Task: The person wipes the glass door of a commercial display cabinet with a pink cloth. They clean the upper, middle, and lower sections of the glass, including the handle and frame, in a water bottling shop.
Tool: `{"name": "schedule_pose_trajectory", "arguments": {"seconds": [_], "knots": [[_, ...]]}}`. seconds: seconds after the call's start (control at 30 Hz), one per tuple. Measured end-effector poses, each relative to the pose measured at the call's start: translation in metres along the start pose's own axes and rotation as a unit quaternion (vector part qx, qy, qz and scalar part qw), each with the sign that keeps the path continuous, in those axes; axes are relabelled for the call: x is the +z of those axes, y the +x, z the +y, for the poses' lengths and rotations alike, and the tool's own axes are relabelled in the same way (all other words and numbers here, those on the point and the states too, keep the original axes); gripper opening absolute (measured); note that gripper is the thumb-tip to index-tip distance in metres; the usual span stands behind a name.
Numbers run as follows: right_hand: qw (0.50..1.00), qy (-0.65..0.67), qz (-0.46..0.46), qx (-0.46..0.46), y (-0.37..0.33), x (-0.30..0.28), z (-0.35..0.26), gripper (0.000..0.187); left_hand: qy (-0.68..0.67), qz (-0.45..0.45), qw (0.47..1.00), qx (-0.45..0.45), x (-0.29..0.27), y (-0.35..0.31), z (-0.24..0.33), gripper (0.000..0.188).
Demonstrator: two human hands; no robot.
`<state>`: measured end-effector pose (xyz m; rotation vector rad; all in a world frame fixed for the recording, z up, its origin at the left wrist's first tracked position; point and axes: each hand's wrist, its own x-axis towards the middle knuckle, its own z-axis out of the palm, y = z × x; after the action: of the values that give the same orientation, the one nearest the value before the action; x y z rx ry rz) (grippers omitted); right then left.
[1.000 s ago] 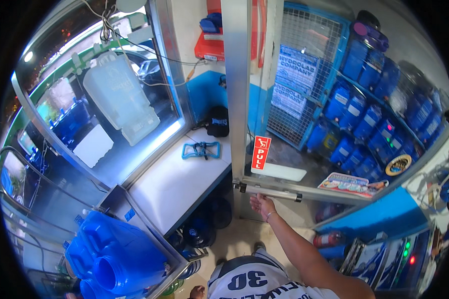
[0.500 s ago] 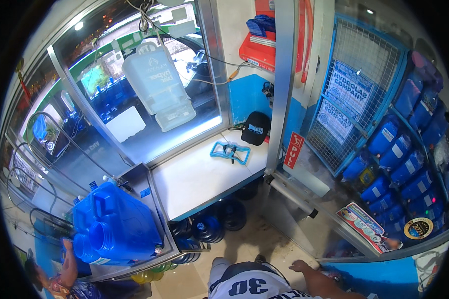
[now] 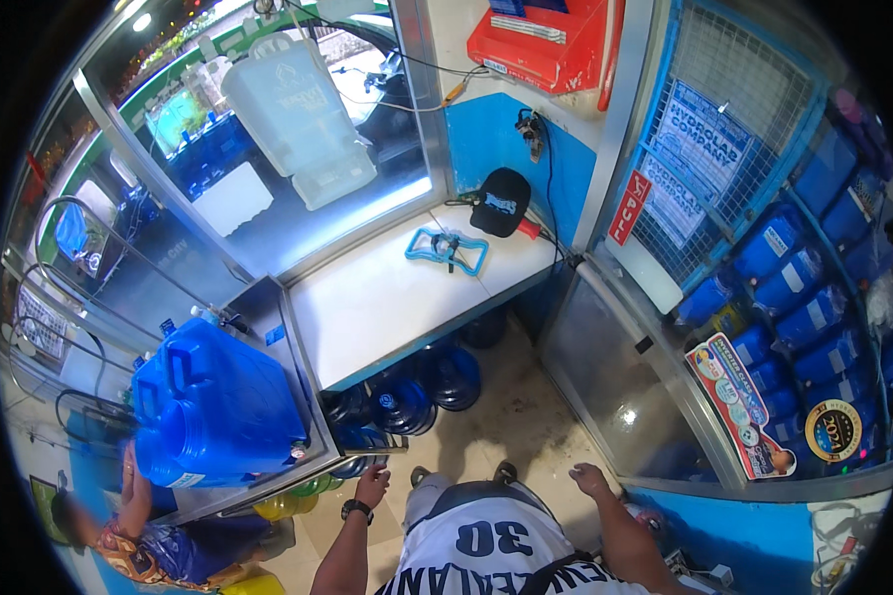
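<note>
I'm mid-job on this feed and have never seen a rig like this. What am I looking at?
There's no machine: a person works bare-handed. The view comes from a fisheye camera on their head, looking down, so straight edges bend near the rim. Picture left is their left.

Their left hand, with a dark watch on the wrist, and right hand hang apart at either side of the body; neither seems to hold anything.

Ahead, a white flat-topped counter carries a light-blue, open-framed object and a black fabric cap. At left, large blue plastic jugs stand on a metal bench; another person's hand is beside them.
</note>
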<state>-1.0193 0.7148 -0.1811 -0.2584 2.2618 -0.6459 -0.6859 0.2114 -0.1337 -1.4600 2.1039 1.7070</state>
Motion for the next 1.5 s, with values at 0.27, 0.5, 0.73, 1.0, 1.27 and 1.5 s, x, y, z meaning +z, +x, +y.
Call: {"name": "schedule_pose_trajectory", "arguments": {"seconds": [0.27,0.5,0.73,1.0,1.27,1.5], "knots": [[1.0,-0.019,-0.016,-0.017,-0.002,0.017,-0.01,0.054,0.108,-0.071,0.991,-0.029,0.026,-0.062,-0.008,0.047],[0.991,-0.114,-0.065,0.016,-0.01,0.027,0.015,0.053,-0.024,-0.055,0.978,-0.199,-0.008,-0.115,-0.144,0.041],[0.998,0.011,0.039,0.054,-0.048,0.024,-0.04,0.053,0.067,-0.188,0.946,-0.254,-0.057,-0.094,-0.185,0.037],[0.997,-0.068,0.03,0.023,-0.11,0.09,-0.073,0.053,-0.055,-0.036,0.998,-0.024,-0.109,-0.013,-0.121,0.039],[0.996,0.031,0.017,0.087,-0.159,0.171,-0.084,0.055,0.095,-0.114,0.983,-0.109,-0.156,-0.003,-0.197,0.044],[0.992,-0.021,-0.016,0.123,-0.178,0.205,-0.056,0.057,0.164,-0.134,0.964,-0.163,-0.18,-0.011,-0.265,0.041]]}}
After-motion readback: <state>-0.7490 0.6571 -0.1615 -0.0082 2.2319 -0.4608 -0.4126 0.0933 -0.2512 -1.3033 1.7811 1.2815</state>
